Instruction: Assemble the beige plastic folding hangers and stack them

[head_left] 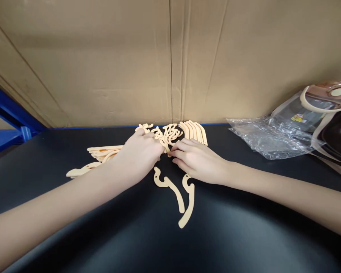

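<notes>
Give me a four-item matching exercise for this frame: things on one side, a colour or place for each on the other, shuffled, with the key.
1. Bag
2. Frame
3. Cardboard
4. Front two pieces

A. Brown, upright behind the black tabletop
B. Cream, curved, lying on the tabletop
C. Clear and crinkled, at the right
D. Blue, at the far left

Pairs: 1-C, 2-D, 3-A, 4-B

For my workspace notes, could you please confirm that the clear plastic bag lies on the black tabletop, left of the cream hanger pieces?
Not quite: in the head view, the clear plastic bag lies on the black tabletop, right of the cream hanger pieces, not left.
</notes>
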Tool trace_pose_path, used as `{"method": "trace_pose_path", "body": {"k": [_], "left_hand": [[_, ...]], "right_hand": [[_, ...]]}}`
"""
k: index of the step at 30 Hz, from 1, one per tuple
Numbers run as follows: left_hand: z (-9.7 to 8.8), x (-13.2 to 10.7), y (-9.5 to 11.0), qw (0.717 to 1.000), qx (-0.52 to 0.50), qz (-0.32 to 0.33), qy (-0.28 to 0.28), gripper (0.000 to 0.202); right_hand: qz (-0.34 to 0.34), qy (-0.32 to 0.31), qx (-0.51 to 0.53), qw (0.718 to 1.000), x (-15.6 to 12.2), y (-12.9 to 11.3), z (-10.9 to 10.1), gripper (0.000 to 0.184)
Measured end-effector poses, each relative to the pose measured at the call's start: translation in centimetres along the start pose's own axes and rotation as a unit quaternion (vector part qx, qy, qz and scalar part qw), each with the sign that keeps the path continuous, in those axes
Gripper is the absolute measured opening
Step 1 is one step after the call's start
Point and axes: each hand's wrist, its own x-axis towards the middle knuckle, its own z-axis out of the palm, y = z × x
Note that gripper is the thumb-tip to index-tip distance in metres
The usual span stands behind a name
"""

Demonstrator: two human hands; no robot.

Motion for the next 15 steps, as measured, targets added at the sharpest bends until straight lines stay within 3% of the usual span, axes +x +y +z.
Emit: {"method": "trace_pose_path", "body": {"k": [7,12,15], "left_hand": [[-0.2,1.0,-1.3,0.997,-0.036,-0.065,-0.016,0.028],[-0.9,1.8,-5.1,0.979,-0.124,-0.159,-0.033,0.040],[-0.9,2.4,-7.3,0.964,-0.206,-0.142,-0.088,0.049]], "right_hand": [[-0.019,0.012,-0.005,1.000,1.3,0.1,1.4,0.031],[-0.030,0.019,-0.023,0.999,2.0,-0.2,1.7,0.033],[-0.020,0.021,-0.032,0.999,2.5,-0.3,1.8,0.034]]}}
